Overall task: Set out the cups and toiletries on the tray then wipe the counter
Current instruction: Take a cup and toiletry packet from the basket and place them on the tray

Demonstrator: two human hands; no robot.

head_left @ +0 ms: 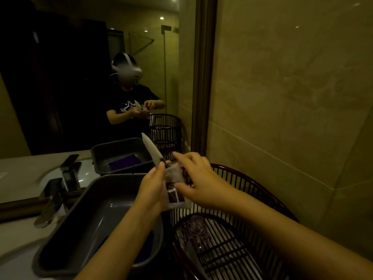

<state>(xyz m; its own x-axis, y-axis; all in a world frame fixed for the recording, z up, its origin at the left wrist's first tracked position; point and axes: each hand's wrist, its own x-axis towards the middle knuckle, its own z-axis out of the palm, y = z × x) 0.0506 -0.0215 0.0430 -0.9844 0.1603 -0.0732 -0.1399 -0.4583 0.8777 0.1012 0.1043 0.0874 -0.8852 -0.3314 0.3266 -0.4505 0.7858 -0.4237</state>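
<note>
My left hand (152, 187) grips a bundle of wrapped toiletry packets (174, 190) above the gap between the grey tray and the basket; a long white packet (151, 149) sticks up from it. My right hand (198, 179) touches the bundle from the right, thumb and fingers pinching at the clear wrapping. The grey plastic tray (80, 225) sits on the counter at lower left and holds a purple item (148, 247) partly hidden by my left forearm. The dark wire basket (248, 186) at the right holds a clear wrapped cup (196, 229) lying on its side.
A chrome faucet (51, 201) and a white sink (12, 257) lie left of the tray. The mirror (90, 77) behind reflects me, the tray and the basket. A beige tiled wall (292, 98) closes the right side, tight against the basket.
</note>
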